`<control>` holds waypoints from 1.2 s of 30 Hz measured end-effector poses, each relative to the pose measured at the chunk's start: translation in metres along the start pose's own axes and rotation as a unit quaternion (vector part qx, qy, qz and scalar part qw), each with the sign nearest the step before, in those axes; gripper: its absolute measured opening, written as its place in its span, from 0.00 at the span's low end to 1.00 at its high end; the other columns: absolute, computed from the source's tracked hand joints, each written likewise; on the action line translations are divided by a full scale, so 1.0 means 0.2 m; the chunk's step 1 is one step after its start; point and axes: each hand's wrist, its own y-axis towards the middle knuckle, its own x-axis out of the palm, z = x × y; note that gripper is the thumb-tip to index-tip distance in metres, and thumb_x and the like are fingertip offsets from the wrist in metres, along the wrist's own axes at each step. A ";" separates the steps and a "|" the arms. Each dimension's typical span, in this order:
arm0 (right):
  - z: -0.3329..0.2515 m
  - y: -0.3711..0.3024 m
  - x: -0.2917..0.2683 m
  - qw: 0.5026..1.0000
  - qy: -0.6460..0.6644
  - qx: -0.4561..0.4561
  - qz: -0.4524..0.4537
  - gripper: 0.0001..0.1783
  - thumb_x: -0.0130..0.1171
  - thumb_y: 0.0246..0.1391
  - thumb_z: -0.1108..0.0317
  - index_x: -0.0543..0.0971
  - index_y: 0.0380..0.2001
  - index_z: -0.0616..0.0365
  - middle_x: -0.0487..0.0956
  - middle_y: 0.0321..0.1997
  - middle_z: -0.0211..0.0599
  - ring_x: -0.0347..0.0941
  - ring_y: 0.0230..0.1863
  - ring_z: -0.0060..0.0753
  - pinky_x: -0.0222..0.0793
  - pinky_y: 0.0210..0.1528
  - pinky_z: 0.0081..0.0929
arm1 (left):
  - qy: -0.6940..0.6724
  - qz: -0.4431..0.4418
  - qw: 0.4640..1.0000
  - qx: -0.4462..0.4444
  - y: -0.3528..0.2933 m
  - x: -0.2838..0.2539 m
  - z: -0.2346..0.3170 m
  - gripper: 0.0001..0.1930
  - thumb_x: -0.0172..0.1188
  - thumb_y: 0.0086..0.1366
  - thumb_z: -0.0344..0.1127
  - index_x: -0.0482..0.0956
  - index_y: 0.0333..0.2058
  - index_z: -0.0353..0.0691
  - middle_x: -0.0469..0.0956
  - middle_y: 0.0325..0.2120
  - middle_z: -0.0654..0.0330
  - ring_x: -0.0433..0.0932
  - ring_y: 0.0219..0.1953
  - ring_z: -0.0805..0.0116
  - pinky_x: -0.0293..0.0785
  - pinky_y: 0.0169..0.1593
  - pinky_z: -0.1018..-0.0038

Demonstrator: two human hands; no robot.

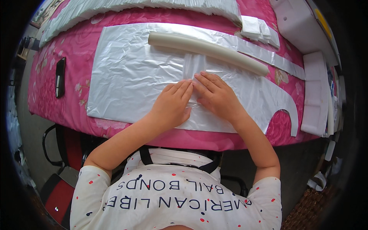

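A large white plastic sheet (126,73) lies spread over the table, with a curved cut-out at its right end, like a disposable apron. Near its far edge a long beige tube (209,50) rests slantwise on top. A narrow folded plastic strip (194,65) runs from the tube toward me. My left hand (172,101) lies at the near end of that strip, fingers stretched out and close together. Beside it, my right hand (219,96) presses down with fingers extended and slightly apart. The two hands' fingertips almost meet, and the plastic under them is partly hidden.
The table wears a pink flowered cloth (73,46). Along the far side runs a long row of folded white plastic (153,4), with a smaller stack (256,28) at its right. A black phone-like object (60,78) lies left; a white foam box (315,92) stands right.
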 end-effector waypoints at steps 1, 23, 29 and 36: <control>0.02 0.00 0.00 1.000 0.020 0.005 -0.006 0.27 0.63 0.38 0.69 0.72 0.46 0.61 0.71 0.52 0.42 0.65 0.55 0.43 0.60 0.57 0.32 | 0.002 0.007 1.000 -0.001 0.01 0.00 -0.01 0.29 0.58 0.48 0.32 0.65 0.50 0.28 0.66 0.52 0.48 0.66 0.55 0.58 0.61 0.56 0.66; -0.14 -0.12 0.05 0.982 0.154 0.096 0.049 0.13 0.60 0.37 0.74 0.80 0.32 0.53 0.79 0.31 0.32 0.74 0.32 0.34 0.70 0.34 0.28 | -0.156 -0.007 0.987 0.025 -0.16 -0.09 -0.05 0.27 0.58 0.41 0.23 0.71 0.46 0.35 0.78 0.38 0.54 0.76 0.43 0.61 0.69 0.45 0.69; -0.10 0.01 -0.02 0.867 0.308 0.386 -0.066 0.09 0.55 0.51 0.66 0.80 0.29 0.60 0.77 0.19 0.39 0.73 0.19 0.29 0.66 0.25 0.23 | -0.295 0.006 0.933 -0.205 -0.07 -0.08 -0.05 0.25 0.57 0.56 0.31 0.63 0.51 0.26 0.78 0.22 0.52 0.77 0.26 0.58 0.71 0.32 0.71; -0.03 0.13 -0.05 0.772 0.372 0.491 -0.159 0.15 0.55 0.52 0.61 0.77 0.20 0.63 0.75 0.17 0.30 0.71 0.18 0.18 0.62 0.20 0.17 | -0.335 -0.003 0.888 -0.315 0.03 -0.09 -0.09 0.34 0.59 0.56 0.31 0.54 0.58 0.29 0.77 0.20 0.55 0.76 0.21 0.70 0.71 0.30 0.79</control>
